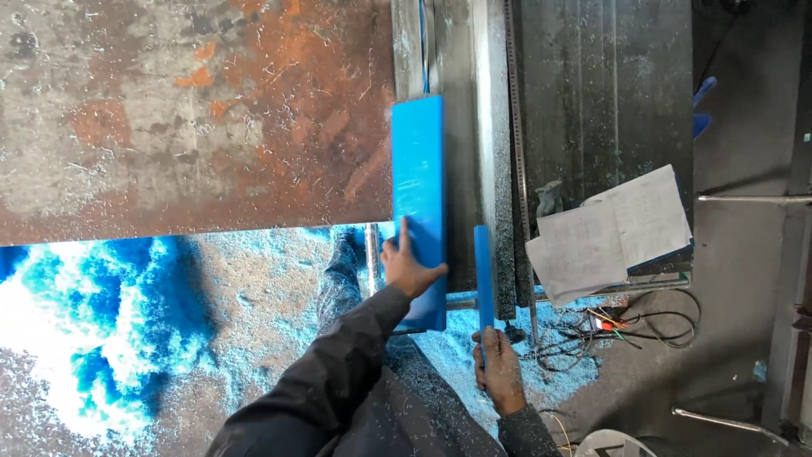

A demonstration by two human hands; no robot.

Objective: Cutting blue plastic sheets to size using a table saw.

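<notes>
Hands work at a saw table: the left hand [409, 269] lies flat on a blue slab [419, 203], fingers spread, palm pressing down and not closed around anything. The right hand [499, 369] is wrapped around the near end of a thin blue strip [483, 271], gripping it.

The slab rests on the steel table [457, 101] just right of a rusty plate [194, 110], its near end overhanging toward the person. Its long axis runs away from the person, parallel to the steel fence [493, 127], and the strip lies the same way, just beside the slab, between it and the fence. Strip and slab look apart by a narrow gap, though whether they touch lower down is hard to tell.

To do this well, I judge the flat palm should keep even downward pressure while the slab stays square to the fence, and the strip should come off straight along its own length rather than twisting.

Blue shavings [101, 322] cover the floor below; papers [613, 228] and loose wires [626, 326] sit to the right.
</notes>
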